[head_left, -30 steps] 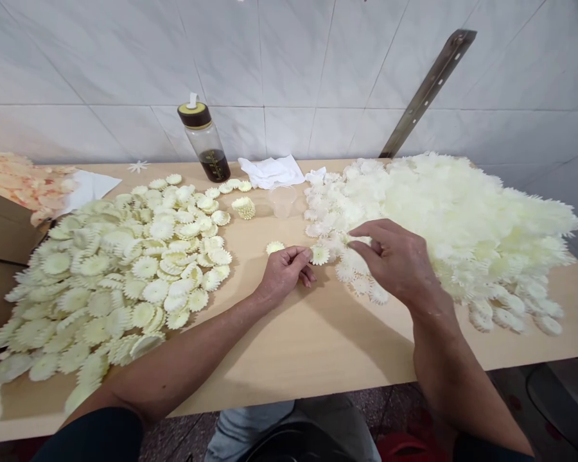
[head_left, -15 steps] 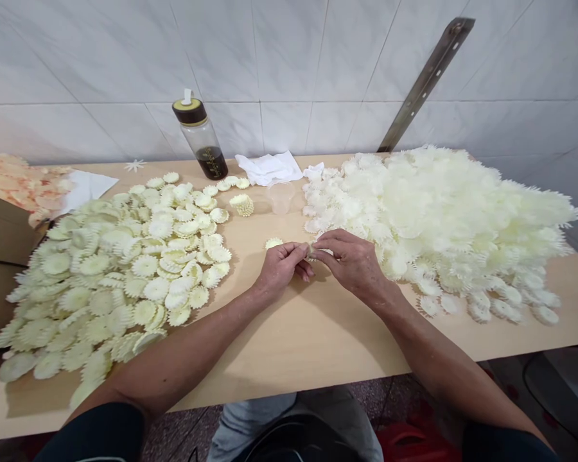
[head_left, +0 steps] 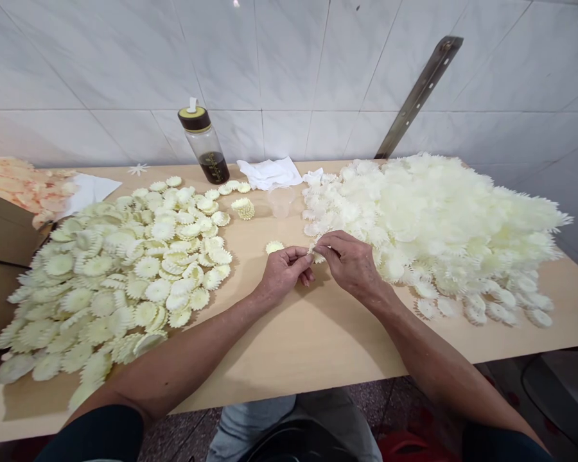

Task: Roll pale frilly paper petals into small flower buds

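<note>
My left hand [head_left: 286,271] and my right hand [head_left: 345,258] meet over the middle of the table. Between their fingertips they pinch a small pale flower-shaped piece [head_left: 313,249] with a toothed edge, mostly hidden by the fingers. Just behind my left hand lies one pale yellow toothed disc [head_left: 274,246]. To the left spreads a big heap of pale yellow scalloped discs [head_left: 125,269]. A heap of whiter, translucent toothed petal pieces [head_left: 428,212] rises to the right, close to my right hand. A short stack of discs [head_left: 243,208] stands farther back.
A bottle with dark liquid [head_left: 206,146] stands by the tiled wall. Crumpled white tissue [head_left: 270,173] and a clear plastic piece [head_left: 281,201] lie beside it. A metal bar [head_left: 419,97] leans on the wall. Orange-white pieces [head_left: 24,186] and a cardboard box [head_left: 4,237] are at far left.
My hands stay together at the same place, with the fingers shifted slightly around the small piece. The whole view has tilted a little; the heaps look the same.
</note>
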Tool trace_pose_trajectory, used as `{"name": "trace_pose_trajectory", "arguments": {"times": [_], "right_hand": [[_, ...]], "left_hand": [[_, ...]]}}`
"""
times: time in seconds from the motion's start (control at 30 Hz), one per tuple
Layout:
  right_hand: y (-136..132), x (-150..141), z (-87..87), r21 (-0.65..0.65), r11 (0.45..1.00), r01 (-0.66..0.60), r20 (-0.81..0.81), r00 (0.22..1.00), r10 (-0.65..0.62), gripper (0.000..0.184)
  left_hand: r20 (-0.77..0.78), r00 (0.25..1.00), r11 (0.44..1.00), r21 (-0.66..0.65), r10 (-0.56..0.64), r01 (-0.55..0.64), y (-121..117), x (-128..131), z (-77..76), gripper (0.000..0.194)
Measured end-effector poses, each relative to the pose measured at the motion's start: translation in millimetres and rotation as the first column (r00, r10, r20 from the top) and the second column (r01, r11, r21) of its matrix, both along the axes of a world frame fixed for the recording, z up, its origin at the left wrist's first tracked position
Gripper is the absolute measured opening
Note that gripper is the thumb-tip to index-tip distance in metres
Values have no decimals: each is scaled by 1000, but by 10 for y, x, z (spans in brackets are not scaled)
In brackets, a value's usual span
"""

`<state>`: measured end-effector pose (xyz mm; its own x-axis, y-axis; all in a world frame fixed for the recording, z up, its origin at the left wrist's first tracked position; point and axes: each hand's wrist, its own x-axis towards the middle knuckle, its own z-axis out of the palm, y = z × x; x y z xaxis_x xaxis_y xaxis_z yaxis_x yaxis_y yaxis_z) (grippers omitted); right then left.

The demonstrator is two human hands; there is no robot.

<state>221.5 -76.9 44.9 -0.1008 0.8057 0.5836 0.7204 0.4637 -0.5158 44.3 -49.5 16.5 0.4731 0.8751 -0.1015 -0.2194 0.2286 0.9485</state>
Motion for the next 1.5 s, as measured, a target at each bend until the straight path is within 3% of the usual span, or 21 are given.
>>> {"name": "trace_pose_trajectory", "arguments": {"times": [0.1, 0.2, 0.3, 0.4, 0.47, 0.57, 0.67, 0.77, 0.83, 0.9, 1.0, 1.13, 1.3, 1.5], "right_hand": [[5, 44, 40, -102, 992, 79, -68, 994, -86, 17], [18, 142, 110, -263, 950, 170, -285, 927, -245, 23], [33, 245, 201, -437, 899, -40, -628, 729, -273, 33], [37, 301, 284, -478, 821, -312, -798, 545, -257, 40], [35, 311, 313, -490, 775, -399, -825, 501, -263, 42], [36, 307, 307, -490, 750, -444, -835, 486, -258, 42], [40, 300, 281, -492, 753, -437, -821, 521, -233, 42], [30, 320, 271, -508, 785, -356, -739, 647, -184, 40], [12, 364, 272, -524, 831, -187, -577, 796, -184, 35], [-8, 428, 270, -456, 888, 60, -329, 916, -230, 26], [-28, 515, 255, -220, 937, 272, -7, 960, -281, 14], [-55, 501, 258, -103, 960, 260, 140, 960, -244, 12], [-93, 291, 292, -17, 985, 170, -5, 985, -170, 12], [-47, 103, 62, 19, 1000, -20, 85, 996, 18, 13]], "left_hand": [[-20, 999, 1000, 7, 30, -30, -7, 26, -14, 49], [-38, 998, 999, 4, 53, -53, -8, 44, -15, 49], [-41, 997, 998, 3, 68, -68, -5, 45, -10, 47], [-42, 996, 997, 14, 75, -75, -4, 40, -9, 46], [-44, 996, 997, 19, 78, -77, -5, 37, -9, 46], [-40, 996, 997, 14, 76, -76, -5, 35, -12, 47], [-35, 997, 997, 10, 71, -70, 0, 36, -12, 46], [-28, 997, 998, 2, 65, -65, 6, 41, -10, 46], [-23, 998, 998, -8, 64, -65, 9, 46, -10, 47], [-19, 997, 997, -16, 69, -70, 12, 52, -14, 47], [-13, 997, 997, -22, 79, -79, 18, 58, -22, 46], [-20, 997, 996, -33, 78, -79, 25, 55, -22, 43], [-34, 997, 997, -34, 67, -68, 26, 53, -6, 42], [-11, 998, 998, -33, 55, -55, 22, 49, 6, 45]]}}
